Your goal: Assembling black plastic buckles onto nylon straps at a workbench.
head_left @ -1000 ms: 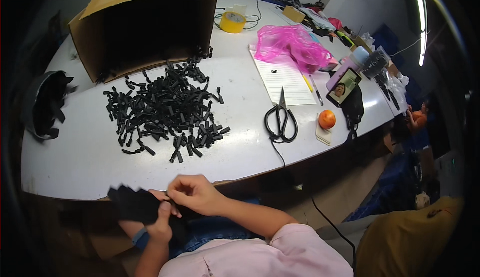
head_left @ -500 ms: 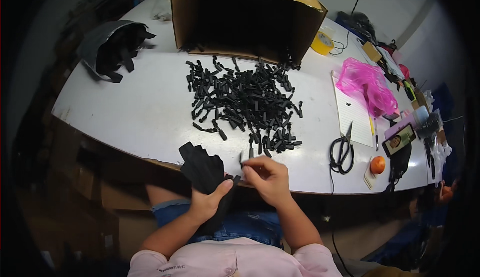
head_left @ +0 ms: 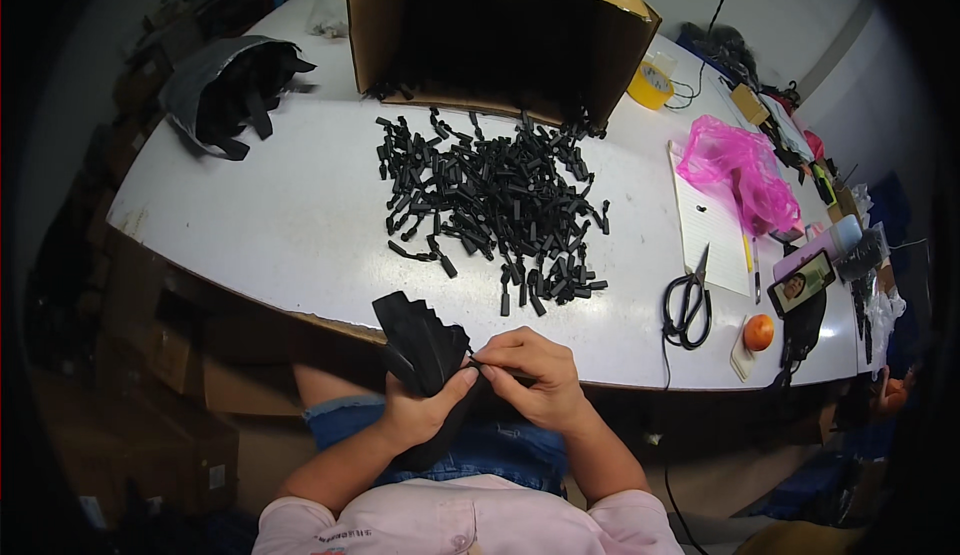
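My left hand (head_left: 425,410) grips a fanned bundle of flat black strips (head_left: 420,340) at the near edge of the white table (head_left: 280,225). My right hand (head_left: 530,375) pinches the bundle's right side with fingers closed; whether a small piece sits between its fingertips is hidden. A heap of small black plastic pieces (head_left: 495,205) lies on the table just beyond both hands.
An open cardboard box (head_left: 500,35) lies on its side behind the heap. A grey bag of black straps (head_left: 225,90) sits far left. To the right are black scissors (head_left: 688,300), paper, a pink bag (head_left: 735,170), a phone (head_left: 800,283), an orange ball (head_left: 759,332), yellow tape (head_left: 650,83).
The view has swung so the table and heap sit more centred. Both hands stay together on the black bundle at the table's near edge.
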The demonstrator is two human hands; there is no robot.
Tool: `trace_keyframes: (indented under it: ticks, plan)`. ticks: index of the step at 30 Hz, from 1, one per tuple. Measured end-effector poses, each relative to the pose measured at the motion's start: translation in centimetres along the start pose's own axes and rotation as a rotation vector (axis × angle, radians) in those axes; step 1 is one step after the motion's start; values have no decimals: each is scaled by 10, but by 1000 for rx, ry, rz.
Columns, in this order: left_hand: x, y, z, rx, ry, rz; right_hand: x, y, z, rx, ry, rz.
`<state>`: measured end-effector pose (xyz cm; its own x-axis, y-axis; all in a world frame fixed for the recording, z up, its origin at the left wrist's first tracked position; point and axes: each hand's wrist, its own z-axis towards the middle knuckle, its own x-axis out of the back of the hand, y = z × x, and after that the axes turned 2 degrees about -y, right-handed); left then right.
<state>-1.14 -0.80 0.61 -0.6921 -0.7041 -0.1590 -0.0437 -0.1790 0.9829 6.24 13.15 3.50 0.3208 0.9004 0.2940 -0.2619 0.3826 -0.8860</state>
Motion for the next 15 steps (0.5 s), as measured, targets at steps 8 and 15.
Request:
trace_keyframes:
  ticks: [8, 15]
  plan:
    - [-4, 10, -2, 12, 24, -127, -34, 5, -22, -166, 256, 263]
    - [5, 10, -4, 86, -48, -154, -28, 9, -18, -410, 186, 712]
